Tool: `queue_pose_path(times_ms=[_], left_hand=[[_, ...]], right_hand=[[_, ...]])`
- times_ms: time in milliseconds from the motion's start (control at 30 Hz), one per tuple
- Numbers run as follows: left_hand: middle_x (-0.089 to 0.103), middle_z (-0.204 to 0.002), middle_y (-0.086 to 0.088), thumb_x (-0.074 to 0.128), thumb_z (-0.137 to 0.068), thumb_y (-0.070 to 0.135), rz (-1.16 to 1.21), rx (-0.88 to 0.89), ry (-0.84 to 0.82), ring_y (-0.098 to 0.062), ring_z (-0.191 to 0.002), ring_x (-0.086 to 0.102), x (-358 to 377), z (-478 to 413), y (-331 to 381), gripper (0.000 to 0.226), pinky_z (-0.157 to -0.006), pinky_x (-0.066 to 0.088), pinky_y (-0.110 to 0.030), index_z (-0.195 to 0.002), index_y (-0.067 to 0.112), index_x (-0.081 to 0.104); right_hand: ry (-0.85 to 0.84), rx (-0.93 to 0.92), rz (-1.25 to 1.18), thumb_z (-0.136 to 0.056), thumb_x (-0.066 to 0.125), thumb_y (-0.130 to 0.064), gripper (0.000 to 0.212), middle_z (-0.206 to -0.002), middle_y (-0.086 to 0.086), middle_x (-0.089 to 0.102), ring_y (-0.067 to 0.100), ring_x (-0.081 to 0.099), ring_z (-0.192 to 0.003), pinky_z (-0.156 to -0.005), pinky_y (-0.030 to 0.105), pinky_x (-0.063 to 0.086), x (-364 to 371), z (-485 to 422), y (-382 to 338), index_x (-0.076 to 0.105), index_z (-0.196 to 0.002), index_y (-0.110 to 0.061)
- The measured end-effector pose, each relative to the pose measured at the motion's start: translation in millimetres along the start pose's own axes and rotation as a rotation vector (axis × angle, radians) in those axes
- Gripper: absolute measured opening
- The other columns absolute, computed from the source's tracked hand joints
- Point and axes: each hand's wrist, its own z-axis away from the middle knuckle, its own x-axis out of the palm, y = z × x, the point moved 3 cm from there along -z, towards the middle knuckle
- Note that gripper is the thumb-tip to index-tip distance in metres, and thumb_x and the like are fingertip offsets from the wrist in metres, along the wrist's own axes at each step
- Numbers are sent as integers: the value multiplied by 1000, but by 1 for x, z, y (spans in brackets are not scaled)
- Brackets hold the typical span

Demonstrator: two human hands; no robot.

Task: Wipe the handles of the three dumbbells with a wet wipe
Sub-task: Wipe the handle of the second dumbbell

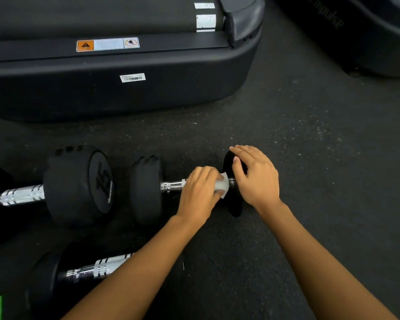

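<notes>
Grips the wet wipe (222,187) in the left hand (199,192), fingers curled round it on the chrome handle (171,185) of the mid-frame dumbbell (147,190), hard against its right head. Steadies that head with the right hand (255,179), cupped over its top. Seems midway through one handle; cannot tell whether the 15 dumbbell (79,185) at left or the lower-left dumbbell (102,266) is wiped. Works close beside a treadmill base (125,93) across the upper frame. Crosses the lower-left handle with the left forearm.
</notes>
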Motion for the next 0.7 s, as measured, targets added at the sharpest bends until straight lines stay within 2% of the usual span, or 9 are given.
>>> queue_pose_path(times_ms=[133, 300, 500, 567, 700], left_hand=[[59, -80, -5, 83, -58, 11, -40, 10, -8, -21, -74, 56, 5, -9, 16, 34, -68, 49, -31, -82, 10, 59], [60, -87, -3, 80, -63, 10, -40, 53, -29, -20, -80, 56, 2, 0, 2, 31, -71, 48, -30, -86, 11, 60], [58, -80, -4, 80, -60, 7, -90, 63, -57, -20, -73, 55, 10, -10, 16, 32, -66, 49, -31, -83, 10, 59], [60, -84, -4, 80, -61, 7, -66, 76, -57, -20, -76, 57, 8, -8, 12, 33, -73, 46, -28, -86, 10, 60], [66, -100, -7, 79, -64, 3, -40, 106, 0, -23, -94, 62, -3, 8, -7, 39, -102, 28, -33, -100, 6, 64]], right_hand=[[0, 3, 3, -92, 39, -29, 38, -123, -1, 62, 14, 50, -122, -105, 27, 32, 1, -1, 0, 62, -120, -16], [1, 2, 5, -92, 39, -28, 38, -124, -1, 62, 15, 50, -122, -104, 22, 27, 0, 0, 1, 62, -121, -15], [9, -5, 5, -92, 39, -29, 38, -123, -1, 63, 14, 51, -120, -105, 27, 32, 0, -1, 0, 63, -120, -16], [11, -5, -6, -92, 36, -32, 41, -123, 0, 63, 15, 51, -120, -105, 28, 32, 0, -1, 1, 62, -120, -16], [8, 0, -19, -92, 35, -33, 43, -124, 1, 62, 16, 51, -121, -106, 27, 29, 1, 1, 3, 62, -121, -15]])
